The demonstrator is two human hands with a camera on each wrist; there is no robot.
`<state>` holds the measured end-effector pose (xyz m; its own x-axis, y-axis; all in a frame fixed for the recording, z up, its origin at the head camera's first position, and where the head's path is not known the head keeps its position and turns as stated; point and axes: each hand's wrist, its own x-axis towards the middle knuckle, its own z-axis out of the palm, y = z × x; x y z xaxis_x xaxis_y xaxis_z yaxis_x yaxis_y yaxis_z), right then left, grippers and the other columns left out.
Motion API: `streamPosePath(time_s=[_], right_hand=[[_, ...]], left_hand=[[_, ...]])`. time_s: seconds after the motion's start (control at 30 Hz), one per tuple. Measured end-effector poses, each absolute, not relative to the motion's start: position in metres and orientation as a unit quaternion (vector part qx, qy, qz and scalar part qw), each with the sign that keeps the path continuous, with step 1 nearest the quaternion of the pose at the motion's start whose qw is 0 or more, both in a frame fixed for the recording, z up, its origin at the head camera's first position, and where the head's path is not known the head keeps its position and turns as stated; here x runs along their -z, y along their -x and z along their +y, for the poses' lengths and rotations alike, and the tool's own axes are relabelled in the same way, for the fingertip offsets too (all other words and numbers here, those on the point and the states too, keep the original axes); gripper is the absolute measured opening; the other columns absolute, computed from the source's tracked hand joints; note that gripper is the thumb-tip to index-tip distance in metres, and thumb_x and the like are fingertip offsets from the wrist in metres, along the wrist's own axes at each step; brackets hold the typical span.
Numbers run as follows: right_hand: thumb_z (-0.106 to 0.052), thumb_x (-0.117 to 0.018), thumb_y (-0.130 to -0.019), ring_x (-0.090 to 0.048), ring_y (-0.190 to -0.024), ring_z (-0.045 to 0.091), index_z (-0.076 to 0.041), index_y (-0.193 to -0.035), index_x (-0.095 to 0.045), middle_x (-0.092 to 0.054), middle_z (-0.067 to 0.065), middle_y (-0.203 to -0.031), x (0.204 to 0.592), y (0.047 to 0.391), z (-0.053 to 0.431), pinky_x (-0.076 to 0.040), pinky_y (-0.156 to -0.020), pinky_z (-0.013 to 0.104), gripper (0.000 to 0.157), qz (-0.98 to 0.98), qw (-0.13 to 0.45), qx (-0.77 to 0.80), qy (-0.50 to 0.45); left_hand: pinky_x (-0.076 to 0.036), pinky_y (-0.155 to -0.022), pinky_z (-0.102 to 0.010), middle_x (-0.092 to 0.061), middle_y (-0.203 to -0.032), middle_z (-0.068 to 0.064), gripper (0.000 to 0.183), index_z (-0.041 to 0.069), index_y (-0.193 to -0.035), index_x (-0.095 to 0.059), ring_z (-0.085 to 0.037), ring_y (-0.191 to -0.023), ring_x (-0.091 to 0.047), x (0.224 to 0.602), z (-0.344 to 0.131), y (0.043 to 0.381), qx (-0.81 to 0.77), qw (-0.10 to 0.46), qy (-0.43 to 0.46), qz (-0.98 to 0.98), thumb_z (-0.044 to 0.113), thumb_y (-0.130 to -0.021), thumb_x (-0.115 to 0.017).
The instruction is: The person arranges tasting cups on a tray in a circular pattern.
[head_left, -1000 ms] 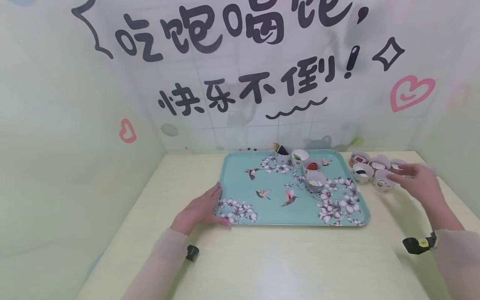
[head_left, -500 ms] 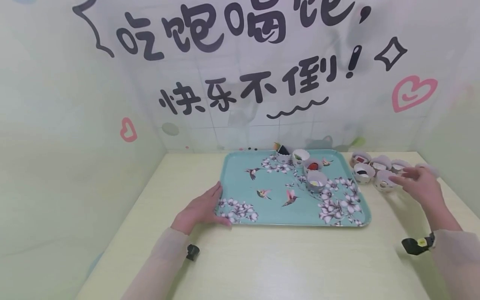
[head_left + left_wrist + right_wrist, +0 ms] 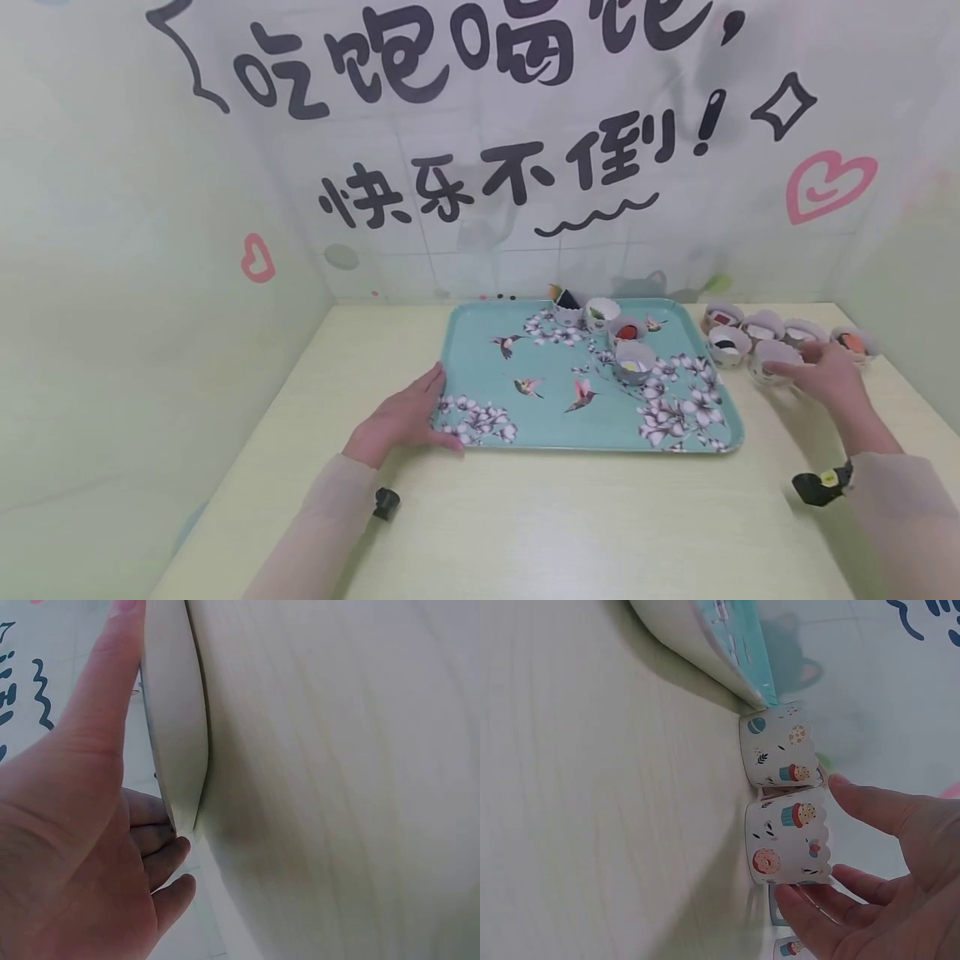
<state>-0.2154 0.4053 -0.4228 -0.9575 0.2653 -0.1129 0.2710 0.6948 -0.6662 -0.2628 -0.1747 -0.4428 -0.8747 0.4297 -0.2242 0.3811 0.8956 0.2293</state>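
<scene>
Right hand point(image 3: 828, 379), spread around one cup point(image 3: 789, 840), could topple its close neighbour point(image 3: 780, 748) if closing off-centre; left hand point(image 3: 397, 423), fingers extended at tray point(image 3: 468, 354), could shove it.

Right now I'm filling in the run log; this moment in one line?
left hand: touching tray corner | right hand: at cup, grip unclear | on tray: four cups

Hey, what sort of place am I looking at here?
Probably a small dining-themed booth, perhaps staged: there's a pale table, a wall printed with large Chinese lettering and hearts, and a floral tray bearing decorated cups.
</scene>
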Motion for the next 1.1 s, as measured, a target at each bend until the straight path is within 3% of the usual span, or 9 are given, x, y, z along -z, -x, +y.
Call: streamPosePath(time_s=[0.23, 0.6, 0.8, 1.0, 1.1], right_hand=[[-0.043, -0.058, -0.098, -0.032, -0.129, 0.063, 0.023, -0.145, -0.021, -0.027, 0.049, -0.143, 0.424, 0.220, 0.406, -0.036, -0.104, 0.070, 0.089, 0.922, 0.019, 0.356, -0.152], [-0.035, -0.061, -0.097, -0.043, -0.118, 0.058, 0.019, -0.138, -0.036, -0.039, 0.046, -0.136, 0.426, 0.222, 0.409, -0.045, -0.090, 0.063, 0.073, 0.931, -0.004, 0.338, -0.137], [-0.038, -0.061, -0.097, -0.047, -0.116, 0.056, 0.018, -0.138, -0.038, -0.042, 0.044, -0.136, 0.427, 0.218, 0.408, -0.050, -0.084, 0.054, 0.072, 0.928, -0.007, 0.347, -0.137], [-0.037, -0.063, -0.096, -0.053, -0.112, 0.055, 0.019, -0.137, -0.040, -0.044, 0.045, -0.135, 0.423, 0.213, 0.404, -0.053, -0.071, 0.032, 0.073, 0.931, -0.010, 0.345, -0.118], [-0.035, -0.064, -0.096, -0.055, -0.111, 0.055, 0.019, -0.135, -0.042, -0.046, 0.046, -0.133, 0.420, 0.210, 0.401, -0.054, -0.069, 0.031, 0.070, 0.936, -0.017, 0.334, -0.107]], left_hand=[[-0.029, -0.124, -0.047, -0.007, -0.169, -0.017, 0.130, -0.001, -0.158, -0.013, -0.035, -0.155, -0.016, 0.440, -0.173, 0.261, -0.088, 0.135, -0.212, 0.964, 0.068, -0.069, -0.078], [-0.030, -0.124, -0.047, -0.006, -0.168, -0.018, 0.131, -0.002, -0.158, -0.013, -0.035, -0.155, -0.016, 0.435, -0.173, 0.261, -0.087, 0.132, -0.218, 0.963, 0.067, -0.068, -0.078], [-0.029, -0.124, -0.046, -0.005, -0.169, -0.018, 0.131, -0.002, -0.158, -0.011, -0.035, -0.155, -0.014, 0.436, -0.174, 0.263, -0.081, 0.134, -0.221, 0.963, 0.069, -0.069, -0.077], [-0.030, -0.124, -0.047, -0.006, -0.168, -0.018, 0.131, -0.002, -0.158, -0.012, -0.035, -0.155, -0.015, 0.438, -0.175, 0.263, -0.085, 0.134, -0.220, 0.963, 0.069, -0.068, -0.077], [-0.029, -0.124, -0.046, -0.005, -0.169, -0.017, 0.132, -0.001, -0.158, -0.012, -0.034, -0.155, -0.015, 0.439, -0.176, 0.262, -0.083, 0.138, -0.217, 0.963, 0.069, -0.068, -0.077]])
